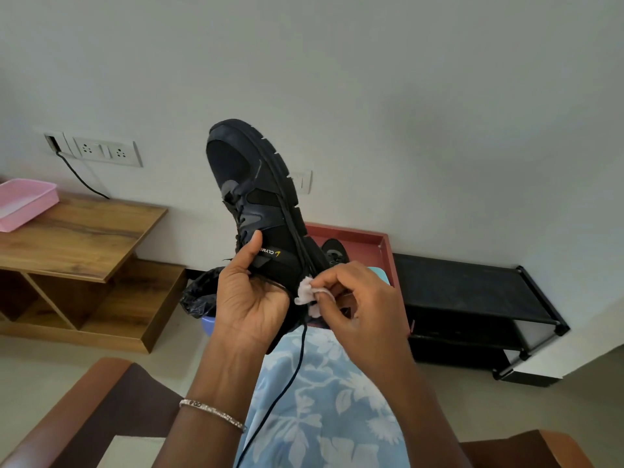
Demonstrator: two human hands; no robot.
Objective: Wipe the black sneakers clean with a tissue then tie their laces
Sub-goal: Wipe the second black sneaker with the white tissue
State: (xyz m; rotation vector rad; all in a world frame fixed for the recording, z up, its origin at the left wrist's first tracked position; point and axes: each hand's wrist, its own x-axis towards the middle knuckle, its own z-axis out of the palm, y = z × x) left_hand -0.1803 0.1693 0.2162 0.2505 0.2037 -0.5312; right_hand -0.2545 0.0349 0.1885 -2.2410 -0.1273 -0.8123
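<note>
A black sneaker (256, 194) is held up in the air, toe pointing away and up, its sole turned to the right. My left hand (251, 297) grips it around the heel and ankle, thumb on the side near the logo. My right hand (358, 298) pinches a crumpled white tissue (309, 292) against the sneaker's heel side. A loose black lace (290, 376) hangs down from the sneaker over my lap. The second black sneaker (332, 251) lies in a red tray (371, 238) behind my hands, mostly hidden.
A wooden low table (77, 238) stands at the left with a pink tray (23, 204) on it. A black shoe rack (472, 298) is at the right by the wall. A bin with a black bag (199, 295) sits below the sneaker. Brown armrests (101, 393) flank my lap.
</note>
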